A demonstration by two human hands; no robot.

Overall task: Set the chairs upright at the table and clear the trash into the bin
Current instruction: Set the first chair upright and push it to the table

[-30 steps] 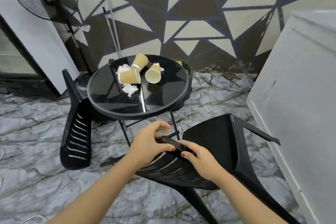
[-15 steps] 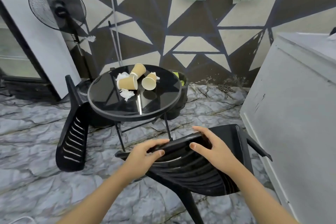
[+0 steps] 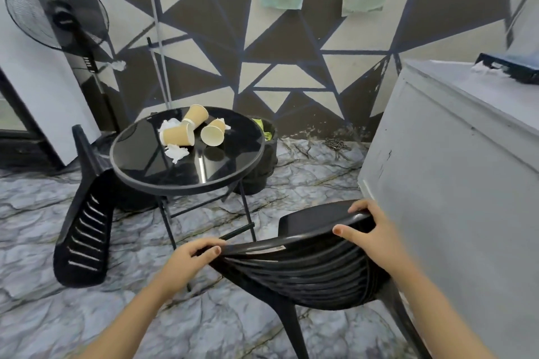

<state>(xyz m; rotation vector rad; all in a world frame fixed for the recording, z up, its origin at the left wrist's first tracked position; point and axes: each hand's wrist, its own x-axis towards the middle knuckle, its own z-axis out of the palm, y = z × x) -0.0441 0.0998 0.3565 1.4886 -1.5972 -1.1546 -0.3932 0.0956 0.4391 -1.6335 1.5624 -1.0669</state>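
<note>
A black plastic chair (image 3: 306,271) stands nearly upright in front of me, its backrest toward me. My left hand (image 3: 189,256) grips the left end of the backrest's top edge. My right hand (image 3: 376,233) holds the right end. A second black chair (image 3: 84,227) lies tipped on the floor, leaning against the left side of the round black glass table (image 3: 233,166). On the table lie three tipped paper cups (image 3: 178,135) and crumpled white tissues (image 3: 175,153). A black bin (image 3: 262,160) with green trash in it stands behind the table's right side.
A grey cabinet (image 3: 455,183) stands close on the right, almost touching the held chair. A standing fan (image 3: 58,14) and a mop handle (image 3: 157,38) are by the patterned back wall. The floor is grey marble.
The near chair has been raised from a tilted position to nearly upright. My hands have spread apart along the top of its backrest, the right one moving right.
</note>
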